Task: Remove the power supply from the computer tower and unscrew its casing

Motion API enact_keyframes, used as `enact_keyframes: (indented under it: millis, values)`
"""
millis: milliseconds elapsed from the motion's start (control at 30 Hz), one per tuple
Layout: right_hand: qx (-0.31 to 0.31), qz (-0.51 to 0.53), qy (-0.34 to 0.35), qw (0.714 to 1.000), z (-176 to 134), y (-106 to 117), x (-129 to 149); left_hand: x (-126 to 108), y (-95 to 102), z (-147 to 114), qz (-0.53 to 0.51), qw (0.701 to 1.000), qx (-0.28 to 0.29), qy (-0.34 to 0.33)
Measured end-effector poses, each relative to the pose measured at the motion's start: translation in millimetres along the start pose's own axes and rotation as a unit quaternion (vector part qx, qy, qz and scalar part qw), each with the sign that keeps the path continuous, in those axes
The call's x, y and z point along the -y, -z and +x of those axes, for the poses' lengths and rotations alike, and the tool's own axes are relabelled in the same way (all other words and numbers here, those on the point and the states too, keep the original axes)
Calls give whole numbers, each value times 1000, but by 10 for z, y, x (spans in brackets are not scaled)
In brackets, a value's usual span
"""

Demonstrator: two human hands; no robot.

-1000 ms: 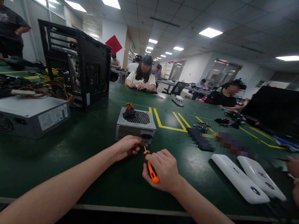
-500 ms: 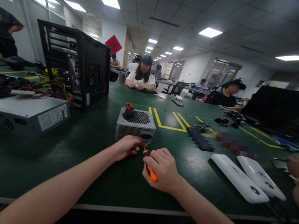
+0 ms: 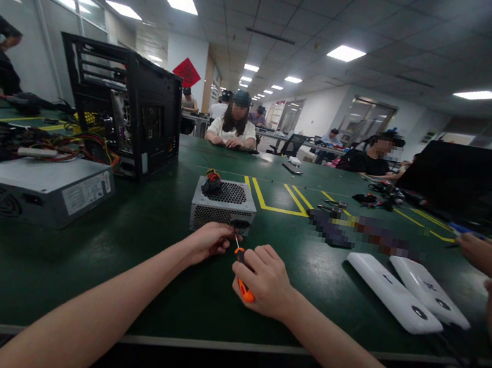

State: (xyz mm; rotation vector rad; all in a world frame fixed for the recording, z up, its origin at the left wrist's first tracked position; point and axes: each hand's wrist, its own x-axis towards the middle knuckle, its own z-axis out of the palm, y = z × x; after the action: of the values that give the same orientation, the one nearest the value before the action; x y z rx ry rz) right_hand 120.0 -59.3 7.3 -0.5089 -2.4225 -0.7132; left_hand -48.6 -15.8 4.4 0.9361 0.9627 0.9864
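Where the screwdriver (image 3: pixel 239 254) is held: in the right hand (image 3: pixel 264 279), by which the orange-and-black handle is wrapped firmly.
Left-hand grip: the left hand (image 3: pixel 210 244) is set against the lower front of the power supply unit (image 3: pixel 212 215), its fingers curled in; whether something small is pinched there, or the unit is merely steadied, cannot be told.
Power supply unit: seated on the green tabletop (image 3: pixel 186 307), ahead of both hands, with a cable bundle (image 3: pixel 212 186) heaped on its top.
Work done: little can be confirmed; the housing appears whole, and no removed panel or loose screw can be made out beside it.
Work left: the work is judged to be at an early or middle point, the blade being held at or very near the unit's front; whether a screw is engaged, and which way it is being turned, is hidden by the fingers.
Screwdriver axis: slanted, the tip aimed forward and slightly left, the handle's butt brought back toward the body.
Unit facing: the honeycomb vent and socket are turned toward the wearer; left to right its front looks broad, but since the depth is foreshortened, its longest side cannot be settled.
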Motion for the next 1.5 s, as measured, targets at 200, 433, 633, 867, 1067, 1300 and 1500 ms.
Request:
enact_keyframes:
  millis: [200, 433, 633, 867, 1067, 1300, 1500]
  values:
    - [-7, 27, -52, 998, 0, -31, -1, 12, 12, 19, 1, 1000, -2, -5]
    - [8, 36, -6, 999, -5, 3, -13, 6, -1, 1, -5, 1000, -11, -3]
    - [-11, 22, -22, 999, 18, 32, 16, 3, -3, 3, -8, 1000, -6, -5]
    - [-24, 11, -25, 999, 5, 10, 28, 25, 9, 30, -10, 1000, -5, -3]
    - [-1, 8, -11, 1000, 8, 56, 19, -12, -22, -23, -3, 1000, -9, -3]
    - [1, 27, -43, 999, 18, 25, 26, -5, -13, -4, -8, 1000, -17, 2]
    - [-10, 22, -29, 999, -8, 18, 18, -13, -20, -21, -12, 1000, -10, -1]
